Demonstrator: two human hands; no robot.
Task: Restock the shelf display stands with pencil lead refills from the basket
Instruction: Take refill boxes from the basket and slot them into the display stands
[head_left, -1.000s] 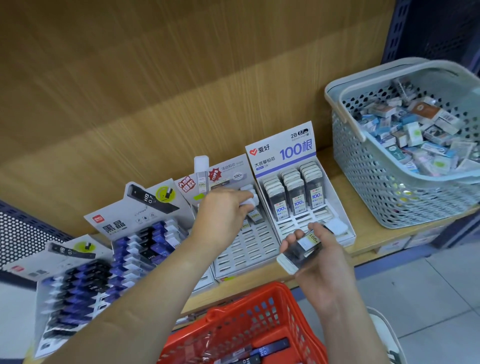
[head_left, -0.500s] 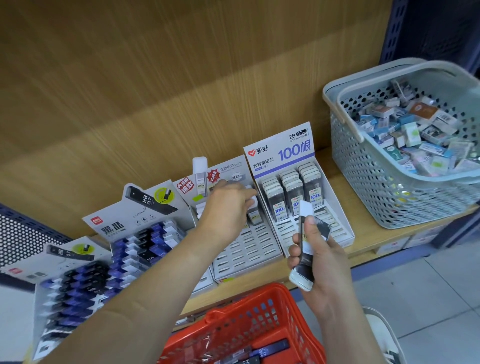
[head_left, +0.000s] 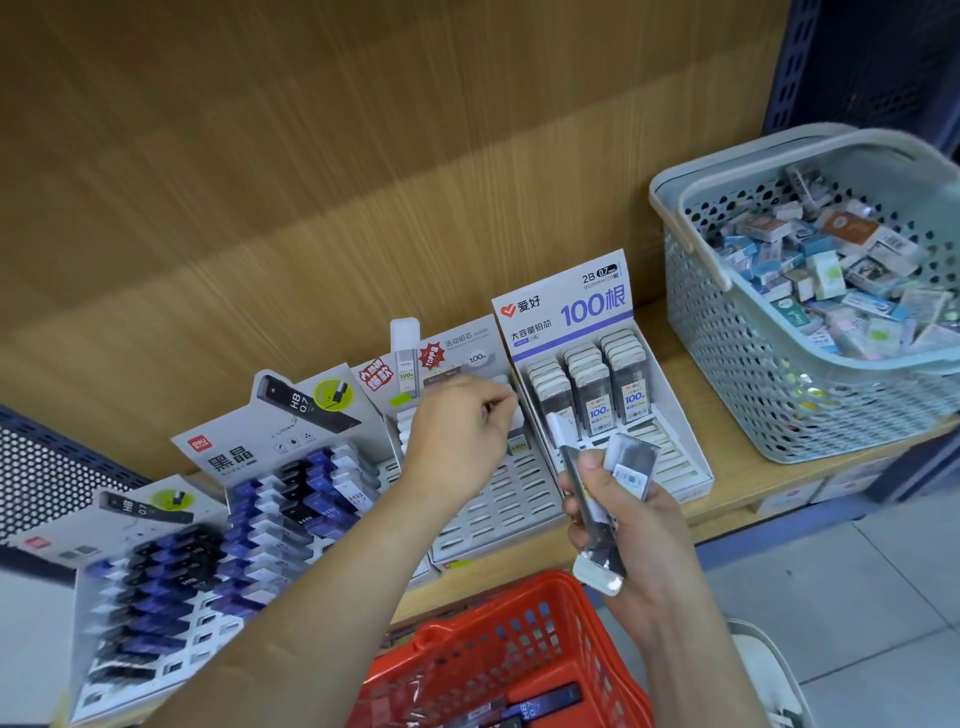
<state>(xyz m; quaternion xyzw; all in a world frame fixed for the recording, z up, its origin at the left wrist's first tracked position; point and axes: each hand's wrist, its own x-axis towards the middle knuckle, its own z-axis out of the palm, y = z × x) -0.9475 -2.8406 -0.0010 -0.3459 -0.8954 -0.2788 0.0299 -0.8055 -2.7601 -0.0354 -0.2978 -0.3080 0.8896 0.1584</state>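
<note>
My left hand (head_left: 460, 434) hovers over the middle white display stand (head_left: 498, 506), fingers curled at the white-capped refills in its top rows; whether it grips one is hidden. My right hand (head_left: 631, 525) holds a small bunch of lead refill cases (head_left: 597, 512) upright in front of the right stand (head_left: 670, 441), the one with the "100" header card. That stand carries three short columns of dark refills (head_left: 595, 387) at its back. The red basket (head_left: 498, 649) sits below my arms with a few dark refills inside.
Two stands of blue and black HB refills (head_left: 291, 499) fill the shelf's left side. A grey perforated basket (head_left: 789, 364) full of small boxed erasers stands on the shelf at right. Wooden back panel behind; tiled floor at lower right.
My right hand turned its refill cases from lying flat to upright and drew slightly nearer. My left hand stayed at the top of the middle stand, shifting a little right.
</note>
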